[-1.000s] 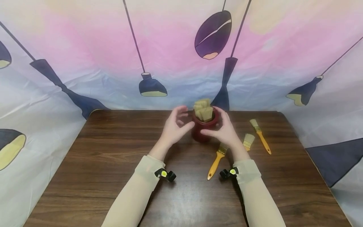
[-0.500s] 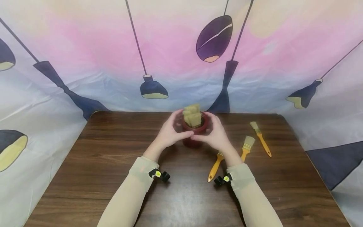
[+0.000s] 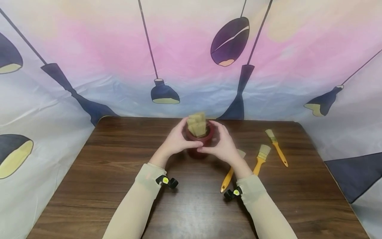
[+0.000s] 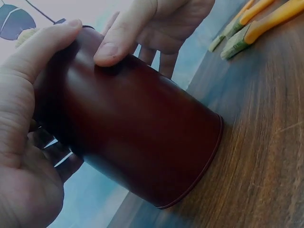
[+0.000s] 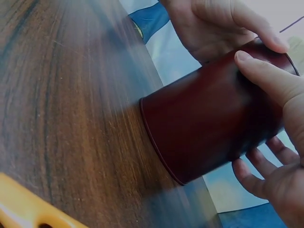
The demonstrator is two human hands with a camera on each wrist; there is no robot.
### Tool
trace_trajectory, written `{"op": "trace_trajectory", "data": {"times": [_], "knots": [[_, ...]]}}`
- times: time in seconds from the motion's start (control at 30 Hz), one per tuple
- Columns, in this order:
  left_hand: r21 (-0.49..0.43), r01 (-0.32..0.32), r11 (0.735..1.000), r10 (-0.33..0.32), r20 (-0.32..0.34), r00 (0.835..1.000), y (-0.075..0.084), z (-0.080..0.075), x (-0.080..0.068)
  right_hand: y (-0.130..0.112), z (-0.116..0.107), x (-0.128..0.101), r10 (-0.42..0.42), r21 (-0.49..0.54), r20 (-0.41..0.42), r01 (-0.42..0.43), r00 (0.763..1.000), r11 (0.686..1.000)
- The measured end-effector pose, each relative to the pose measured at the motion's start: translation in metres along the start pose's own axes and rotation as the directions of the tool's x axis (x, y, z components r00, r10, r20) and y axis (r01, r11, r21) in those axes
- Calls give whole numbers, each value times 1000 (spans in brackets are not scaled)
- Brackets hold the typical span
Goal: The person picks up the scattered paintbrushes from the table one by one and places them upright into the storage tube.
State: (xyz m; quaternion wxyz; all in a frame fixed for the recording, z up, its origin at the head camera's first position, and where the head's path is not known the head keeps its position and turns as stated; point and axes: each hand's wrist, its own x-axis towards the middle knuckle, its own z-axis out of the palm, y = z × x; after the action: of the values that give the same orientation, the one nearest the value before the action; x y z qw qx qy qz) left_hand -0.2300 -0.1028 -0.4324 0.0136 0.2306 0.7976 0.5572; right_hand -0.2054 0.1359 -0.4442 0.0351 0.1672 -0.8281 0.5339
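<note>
A dark red cylindrical pot (image 3: 194,154) is upright near the table's far edge; both wrist views show its smooth side. I cannot tell whether its base touches the wood. Several paintbrushes (image 3: 197,125) stand in it with pale bristles up, their handles hidden inside. My left hand (image 3: 176,141) grips the pot's left side, thumb across the front and fingers behind. From the right, my right hand (image 3: 223,143) holds the same pot, its thumb (image 5: 263,73) on the front and fingers curled round the far side. The two thumbs nearly meet.
Three paintbrushes with yellow handles lie on the wooden table (image 3: 119,186) to the right. The nearest brush (image 3: 227,180) is partly under my right wrist, the middle brush (image 3: 261,157) beside it, the last brush (image 3: 277,149) farther right. A printed cloth (image 3: 191,59) hangs behind.
The pot has moved left and slightly nearer with its brushes. My left hand, apart from it a second ago, has taken hold of it. The right hand has moved left with the pot.
</note>
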Motion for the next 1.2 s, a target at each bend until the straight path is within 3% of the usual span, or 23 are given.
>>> {"op": "trace_trajectory", "data": {"times": [0.27, 0.5, 0.73, 0.87, 1.07, 1.2], "knots": [[-23, -10, 1000, 10, 8, 1000, -1, -1, -1, 4, -7, 0, -25, 51, 87, 21, 996, 998], [-61, 5, 998, -3, 37, 999, -2, -5, -2, 11, -37, -5, 13, 41, 116, -18, 993, 999], [-61, 41, 997, -38, 43, 998, -7, -11, -4, 29, -96, -18, 93, -93, 25, -91, 995, 992], [-90, 56, 994, -52, 44, 998, -12, -12, -5, 44, -131, -30, 114, -214, -51, -122, 992, 969], [-108, 66, 992, -61, 49, 997, -14, -14, -6, 69, -171, -52, 156, -349, -159, -203, 975, 915], [-107, 51, 993, -47, 45, 998, -13, -13, -3, 84, -193, -60, 229, -410, -223, -304, 948, 860]]}}
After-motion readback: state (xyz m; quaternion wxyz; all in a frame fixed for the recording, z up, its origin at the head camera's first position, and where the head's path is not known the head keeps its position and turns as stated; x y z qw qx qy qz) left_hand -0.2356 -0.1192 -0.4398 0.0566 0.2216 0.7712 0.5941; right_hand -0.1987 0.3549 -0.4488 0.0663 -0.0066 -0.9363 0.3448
